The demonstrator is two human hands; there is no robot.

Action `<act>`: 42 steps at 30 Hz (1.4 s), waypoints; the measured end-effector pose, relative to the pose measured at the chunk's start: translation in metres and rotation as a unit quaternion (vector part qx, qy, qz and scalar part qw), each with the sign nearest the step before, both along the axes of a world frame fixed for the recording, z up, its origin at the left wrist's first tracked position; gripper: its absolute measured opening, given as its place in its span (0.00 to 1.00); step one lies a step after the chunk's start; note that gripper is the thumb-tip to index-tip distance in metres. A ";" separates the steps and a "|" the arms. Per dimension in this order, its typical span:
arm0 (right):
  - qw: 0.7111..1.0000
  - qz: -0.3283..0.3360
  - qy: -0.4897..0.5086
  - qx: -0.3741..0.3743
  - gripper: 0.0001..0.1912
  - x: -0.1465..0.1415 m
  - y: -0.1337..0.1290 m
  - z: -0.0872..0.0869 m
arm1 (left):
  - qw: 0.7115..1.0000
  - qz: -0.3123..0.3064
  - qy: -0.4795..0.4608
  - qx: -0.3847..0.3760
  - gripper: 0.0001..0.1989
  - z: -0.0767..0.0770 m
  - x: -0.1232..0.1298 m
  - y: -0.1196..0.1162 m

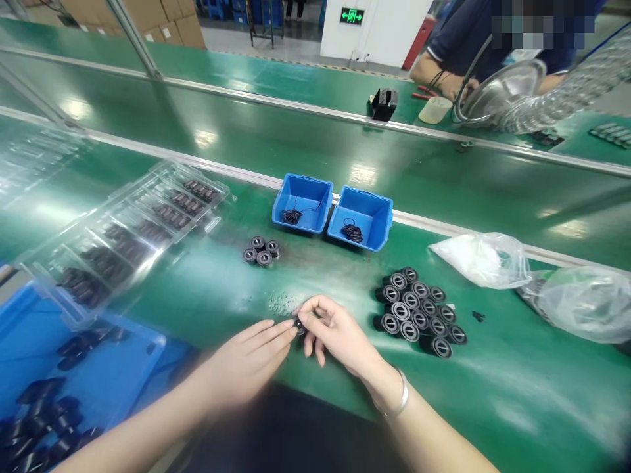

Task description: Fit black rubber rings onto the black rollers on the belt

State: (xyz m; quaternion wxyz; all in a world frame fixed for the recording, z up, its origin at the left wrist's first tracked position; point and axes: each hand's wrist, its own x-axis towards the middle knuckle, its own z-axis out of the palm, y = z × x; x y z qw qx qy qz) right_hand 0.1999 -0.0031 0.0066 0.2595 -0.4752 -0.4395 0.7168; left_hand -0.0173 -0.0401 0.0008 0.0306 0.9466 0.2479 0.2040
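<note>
My left hand (254, 358) and my right hand (338, 332) meet at the front of the green table. Between their fingertips is a small black round part (298, 324), mostly hidden by the fingers. Both hands are closed on it. Beyond my hands, to the left, stands a small group of black cylindrical parts (264, 257). A larger cluster of the same black cylinders (411, 300) is to the right. Two blue bins, the left one (308, 222) and the right one (367, 240), hold thin black rings.
A clear compartment tray (73, 253) of dark parts lies left, above a blue crate (142, 368). Plastic bags (497, 259) lie right, near tiny black pieces (478, 316). Beyond the metal rail (236, 97), a person (458, 46) works beside a transparent hose (566, 92).
</note>
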 end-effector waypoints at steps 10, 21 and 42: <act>0.994 -0.016 0.042 -0.103 0.16 -0.007 0.005 0.000 | 1.000 -0.016 0.003 0.003 0.17 -0.002 0.003 0.000; 0.962 -0.183 0.177 -0.095 0.18 -0.010 -0.036 -0.002 | 1.000 0.000 0.014 0.002 0.17 -0.003 0.008 -0.002; 0.980 -0.005 0.165 -0.114 0.18 0.006 -0.019 0.000 | 1.000 0.017 0.025 -0.005 0.18 -0.005 0.014 -0.016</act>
